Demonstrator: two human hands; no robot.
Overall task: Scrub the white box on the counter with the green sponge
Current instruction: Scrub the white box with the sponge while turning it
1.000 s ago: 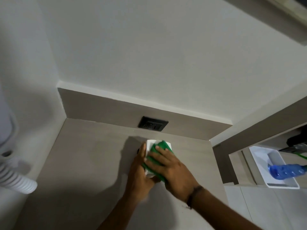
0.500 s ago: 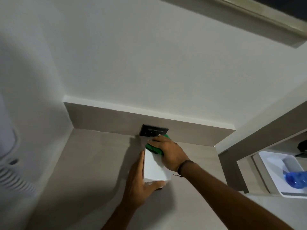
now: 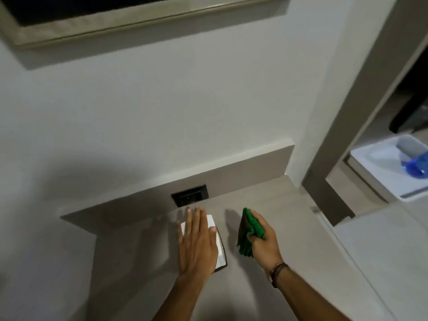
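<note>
The white box (image 3: 212,222) lies flat on the grey counter (image 3: 129,251), below a black wall socket. My left hand (image 3: 196,242) rests flat on top of it with fingers spread, covering most of it. My right hand (image 3: 264,242) is to the right of the box, off it, and grips the green sponge (image 3: 250,230), which stands on edge in my fingers a short gap away from the box.
The black socket (image 3: 190,198) sits in the low backsplash behind the box. A wall corner and grey post (image 3: 324,181) bound the counter on the right. Beyond it lies a white tray (image 3: 379,179) with a blue bottle (image 3: 414,167). A framed panel hangs above.
My right hand has lifted the sponge off the box and moved right. My left hand has shifted from gripping the box's side to lying flat on top. The camera has tilted up.
</note>
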